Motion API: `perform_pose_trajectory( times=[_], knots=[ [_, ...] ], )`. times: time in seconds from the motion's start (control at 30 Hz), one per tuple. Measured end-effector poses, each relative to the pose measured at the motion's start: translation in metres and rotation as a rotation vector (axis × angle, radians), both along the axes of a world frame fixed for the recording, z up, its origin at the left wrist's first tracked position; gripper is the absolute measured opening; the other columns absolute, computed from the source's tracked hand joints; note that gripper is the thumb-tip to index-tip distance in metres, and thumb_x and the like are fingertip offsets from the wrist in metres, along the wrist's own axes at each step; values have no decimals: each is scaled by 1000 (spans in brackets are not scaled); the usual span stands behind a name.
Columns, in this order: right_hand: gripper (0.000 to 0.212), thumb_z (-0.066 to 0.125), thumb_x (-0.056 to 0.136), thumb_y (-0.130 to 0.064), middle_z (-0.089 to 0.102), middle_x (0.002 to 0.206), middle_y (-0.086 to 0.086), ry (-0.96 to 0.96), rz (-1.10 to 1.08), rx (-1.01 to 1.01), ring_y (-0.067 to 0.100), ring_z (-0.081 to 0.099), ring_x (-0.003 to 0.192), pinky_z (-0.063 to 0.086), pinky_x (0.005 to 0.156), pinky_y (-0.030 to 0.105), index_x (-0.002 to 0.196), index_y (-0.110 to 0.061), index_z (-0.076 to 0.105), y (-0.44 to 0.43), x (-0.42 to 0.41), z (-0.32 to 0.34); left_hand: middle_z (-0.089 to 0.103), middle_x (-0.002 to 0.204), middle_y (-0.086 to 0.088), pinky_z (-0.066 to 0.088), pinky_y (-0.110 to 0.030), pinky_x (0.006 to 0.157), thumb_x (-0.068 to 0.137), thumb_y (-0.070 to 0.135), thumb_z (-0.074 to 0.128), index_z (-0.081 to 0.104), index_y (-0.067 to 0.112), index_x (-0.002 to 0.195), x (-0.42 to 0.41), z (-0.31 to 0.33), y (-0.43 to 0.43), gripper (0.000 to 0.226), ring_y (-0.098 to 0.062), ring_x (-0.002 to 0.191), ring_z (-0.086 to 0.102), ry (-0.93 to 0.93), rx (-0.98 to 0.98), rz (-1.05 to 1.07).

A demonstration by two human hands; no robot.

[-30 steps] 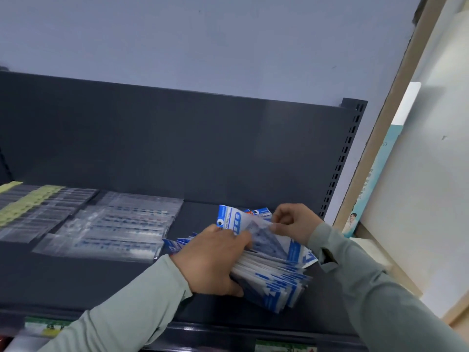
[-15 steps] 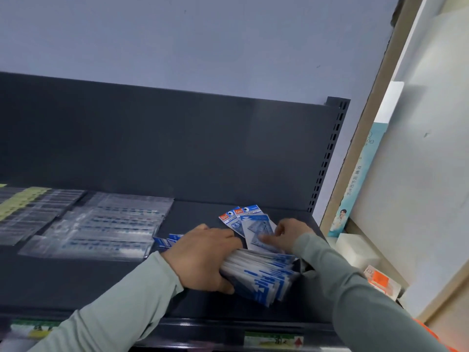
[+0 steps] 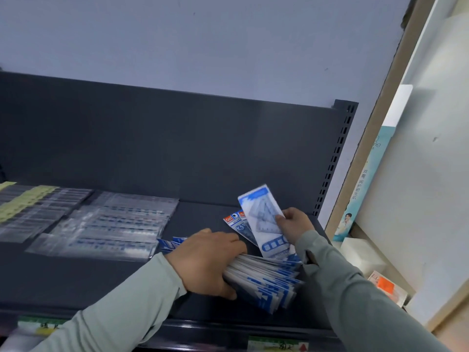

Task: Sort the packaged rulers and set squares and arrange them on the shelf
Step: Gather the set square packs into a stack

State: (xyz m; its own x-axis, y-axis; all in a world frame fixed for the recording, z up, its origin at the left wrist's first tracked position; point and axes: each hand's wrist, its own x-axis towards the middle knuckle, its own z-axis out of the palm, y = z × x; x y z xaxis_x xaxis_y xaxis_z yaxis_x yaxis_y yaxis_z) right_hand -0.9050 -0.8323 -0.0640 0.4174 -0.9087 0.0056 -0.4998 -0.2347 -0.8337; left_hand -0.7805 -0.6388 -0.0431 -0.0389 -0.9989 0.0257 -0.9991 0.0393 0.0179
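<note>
L hand (image 3: pixel 205 260) grips stack (image 3: pixel 264 283), R hand (image 3: pixel 295 224) pinches pack (image 3: pixel 264 219) (set squares, prob) over shelf (image 3: pixel 76 283)

The left hand (image 3: pixel 206 260) grips a thick stack of blue-and-white packets (image 3: pixel 264 280) lying on the dark shelf (image 3: pixel 76 280); the right hand (image 3: pixel 295 223) pinches one set-square packet (image 3: pixel 264 219), tilted up above the stack; two more packets (image 3: pixel 234 222) lie just behind; clear ruler packs (image 3: pixel 114 224) lie spread to the left, well apart.
</note>
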Motion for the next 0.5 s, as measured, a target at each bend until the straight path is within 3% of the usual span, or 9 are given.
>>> perform_pose_trajectory(
  times=[0.1,0.17,0.23,0.33,0.4,0.5],
  knots=[
    [20,60,92,-24,62,84,15,-178,-27,342,25,61,63,54,51,31,96,-6,53,3,7,1,48,117,14,33,-32,93,69,59,70,45,34,121,0,1,0,63,-10,111,48,-14,5,-6],
    [33,55,94,-37,66,69,15,0,63,431,27,64,54,55,47,31,91,-4,54,10,6,2,48,119,15,32,-32,92,70,59,70,45,34,122,0,1,1,63,-10,112,47,-14,2,-8],
    [34,54,93,-40,64,55,7,267,127,258,23,60,45,50,49,26,78,-9,55,13,3,4,49,119,15,32,-32,92,70,58,70,46,33,121,0,1,1,61,-10,113,47,-6,-2,-13],
    [26,68,80,-38,64,74,-3,547,186,-208,18,60,70,50,70,26,66,-22,53,7,6,7,49,120,15,31,-30,91,71,58,69,45,34,121,0,1,1,60,-9,113,46,0,5,-18],
    [13,69,78,-36,62,96,-3,566,297,-353,17,58,91,47,82,27,81,-25,60,5,15,6,49,120,15,30,-30,89,71,58,69,45,34,121,0,2,1,60,-9,113,46,1,5,-18],
    [38,61,84,-30,55,128,-3,597,461,-346,18,54,115,43,100,32,122,-25,58,4,28,-1,49,120,14,30,-30,89,71,57,70,45,34,121,0,1,1,60,-10,113,47,1,-2,-17]
  ],
)
